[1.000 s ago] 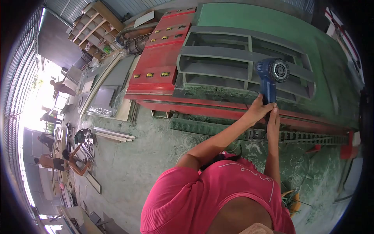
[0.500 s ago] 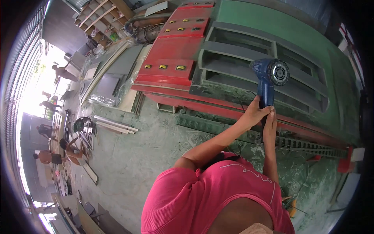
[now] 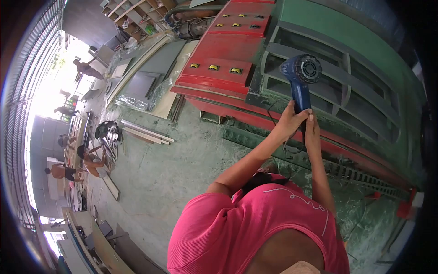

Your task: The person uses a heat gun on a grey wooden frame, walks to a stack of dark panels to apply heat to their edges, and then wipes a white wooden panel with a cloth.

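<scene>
A blue heat gun [image 3: 299,78] stands upright over the machine bed, its round black rear vent turned towards me. My left hand [image 3: 290,122] is closed around the lower handle. My right hand [image 3: 312,132] is against the right side of the handle's base, fingers together and touching my left thumb; its grip is partly hidden. A dark cord [image 3: 273,113] loops beside the handle. Beyond the gun, a grey slatted frame [image 3: 351,86] with open compartments lies on the green surface [image 3: 328,23].
A red machine section [image 3: 219,66] with yellow-and-black fittings adjoins the green surface. A black cable chain [image 3: 351,174] runs along its near side. Boards [image 3: 141,86] and metal strips [image 3: 148,132] lie on the floor to the left, where several people work, one crouching [image 3: 93,164].
The view has shifted, so the machine and floor items appear further right. The heat gun and both hands appear slightly higher and further left. My hold looks the same.
</scene>
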Motion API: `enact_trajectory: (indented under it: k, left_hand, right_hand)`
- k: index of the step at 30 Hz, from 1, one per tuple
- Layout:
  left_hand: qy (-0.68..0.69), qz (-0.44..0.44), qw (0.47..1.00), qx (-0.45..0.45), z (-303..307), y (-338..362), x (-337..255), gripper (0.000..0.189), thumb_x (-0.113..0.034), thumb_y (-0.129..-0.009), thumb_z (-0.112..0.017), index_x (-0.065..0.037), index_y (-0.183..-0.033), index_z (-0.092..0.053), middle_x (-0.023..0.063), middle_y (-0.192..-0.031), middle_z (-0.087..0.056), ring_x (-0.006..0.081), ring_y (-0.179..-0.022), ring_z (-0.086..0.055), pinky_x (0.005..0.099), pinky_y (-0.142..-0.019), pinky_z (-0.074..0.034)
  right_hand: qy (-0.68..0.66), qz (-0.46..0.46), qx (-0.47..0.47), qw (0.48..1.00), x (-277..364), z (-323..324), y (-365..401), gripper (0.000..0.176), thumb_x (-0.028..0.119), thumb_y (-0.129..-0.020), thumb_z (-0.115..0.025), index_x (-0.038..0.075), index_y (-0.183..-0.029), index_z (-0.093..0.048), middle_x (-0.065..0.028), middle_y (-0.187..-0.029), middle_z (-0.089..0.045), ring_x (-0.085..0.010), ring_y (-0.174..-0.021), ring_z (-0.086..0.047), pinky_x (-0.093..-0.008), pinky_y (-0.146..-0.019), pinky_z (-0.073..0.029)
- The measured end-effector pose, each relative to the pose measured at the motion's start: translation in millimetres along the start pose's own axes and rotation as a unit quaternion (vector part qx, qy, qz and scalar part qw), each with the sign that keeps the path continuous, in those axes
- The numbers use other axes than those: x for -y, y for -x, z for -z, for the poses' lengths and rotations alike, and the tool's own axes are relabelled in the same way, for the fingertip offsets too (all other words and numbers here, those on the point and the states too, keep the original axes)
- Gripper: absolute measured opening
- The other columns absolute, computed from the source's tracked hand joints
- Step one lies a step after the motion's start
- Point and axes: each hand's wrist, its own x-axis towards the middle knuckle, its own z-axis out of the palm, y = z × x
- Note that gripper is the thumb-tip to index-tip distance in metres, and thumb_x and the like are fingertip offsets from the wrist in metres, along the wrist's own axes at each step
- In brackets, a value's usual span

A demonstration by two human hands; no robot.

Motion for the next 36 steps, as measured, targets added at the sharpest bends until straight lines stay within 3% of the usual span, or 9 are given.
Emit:
enact_trajectory:
  k: [5,7,13,18,21,22,27,30,36]
  left_hand:
    - [-0.032,0.011,0.999,-0.007,4,0,3,0.031,-0.018,-0.08,-0.061,0.002,-0.098,-0.047,0.0024,-0.08,-0.05,0.0074,-0.073,-0.047,0.0228,-0.06,-0.041]
    - [-0.037,0.058,0.998,0.004,3,1,2,0.028,-0.017,-0.08,-0.06,0.001,-0.098,-0.048,0.0016,-0.079,-0.051,0.007,-0.073,-0.047,0.023,-0.062,-0.04]
    - [-0.015,0.046,0.999,0.017,7,-2,19,0.025,-0.017,-0.082,-0.059,-0.002,-0.099,-0.049,-0.0004,-0.082,-0.052,0.0068,-0.074,-0.048,0.0229,-0.065,-0.04]
    - [-0.006,0.02,0.999,0.025,6,-3,25,0.025,-0.019,-0.082,-0.059,-0.003,-0.098,-0.048,-0.0004,-0.081,-0.05,0.0066,-0.073,-0.048,0.0218,-0.06,-0.04]
    - [-0.028,0.029,0.999,0.018,-2,1,18,0.024,-0.017,-0.082,-0.058,-0.003,-0.099,-0.047,-0.0004,-0.08,-0.05,0.0065,-0.072,-0.048,0.0221,-0.059,-0.04]
    - [-0.054,0.045,0.997,0.015,-6,4,10,0.024,-0.016,-0.082,-0.058,-0.003,-0.099,-0.048,-0.0005,-0.081,-0.051,0.0066,-0.072,-0.047,0.0223,-0.061,-0.04]
    - [-0.033,0.041,0.996,0.07,-19,7,15,0.029,-0.019,-0.08,-0.061,-0.003,-0.1,-0.049,0.0006,-0.084,-0.052,0.0087,-0.078,-0.048,0.0242,-0.068,-0.039]
    - [-0.06,0.041,0.989,0.129,-29,1,21,0.032,-0.016,-0.08,-0.061,0.0,-0.103,-0.046,0.0026,-0.087,-0.051,0.0084,-0.079,-0.048,0.0231,-0.068,-0.041]
    - [-0.108,0.053,0.962,0.244,-65,-19,32,0.059,-0.02,-0.078,-0.062,0.006,-0.122,-0.033,0.0134,-0.101,-0.052,0.0175,-0.093,-0.05,0.0294,-0.082,-0.041]
  right_hand:
    - [-0.009,0.014,0.015,1.0,-9,0,-1,0.053,0.041,-0.093,-0.029,-0.002,-0.122,-0.04,-0.0169,-0.109,-0.05,-0.0224,-0.1,-0.049,-0.031,-0.084,-0.038]
    - [-0.003,-0.005,0.005,1.0,-17,3,0,0.055,0.042,-0.093,-0.029,-0.002,-0.124,-0.037,-0.0181,-0.111,-0.049,-0.0241,-0.103,-0.048,-0.0319,-0.087,-0.036]
    - [-0.004,-0.001,0.003,1.0,-7,3,5,0.06,0.044,-0.092,-0.03,-0.005,-0.127,-0.033,-0.0222,-0.117,-0.047,-0.028,-0.109,-0.045,-0.0331,-0.092,-0.034]
    - [-0.005,0.011,-0.028,1.0,-3,2,6,0.054,0.044,-0.091,-0.032,-0.001,-0.122,-0.038,-0.0167,-0.106,-0.05,-0.0224,-0.096,-0.049,-0.0328,-0.084,-0.038]
    - [-0.052,-0.015,-0.007,0.999,-4,7,8,0.055,0.043,-0.091,-0.033,-0.001,-0.123,-0.038,-0.0175,-0.107,-0.05,-0.0232,-0.097,-0.05,-0.0328,-0.083,-0.039]
    - [-0.024,0.021,-0.022,0.999,-17,8,8,0.055,0.043,-0.091,-0.034,-0.001,-0.124,-0.037,-0.0189,-0.109,-0.05,-0.0242,-0.097,-0.052,-0.0327,-0.083,-0.04]
    - [-0.026,0.011,-0.057,0.998,-10,19,28,0.056,0.043,-0.091,-0.034,-0.001,-0.126,-0.035,-0.0203,-0.111,-0.049,-0.0277,-0.101,-0.05,-0.034,-0.085,-0.039]
    - [0.016,0.03,-0.125,0.992,-10,28,35,0.058,0.043,-0.091,-0.033,-0.002,-0.126,-0.033,-0.0211,-0.112,-0.048,-0.0301,-0.103,-0.049,-0.0355,-0.087,-0.037]
    - [0.054,0.039,-0.241,0.968,-22,54,42,0.067,0.048,-0.09,-0.03,-0.005,-0.13,-0.026,-0.0245,-0.127,-0.037,-0.0326,-0.118,-0.039,-0.0361,-0.095,-0.032]
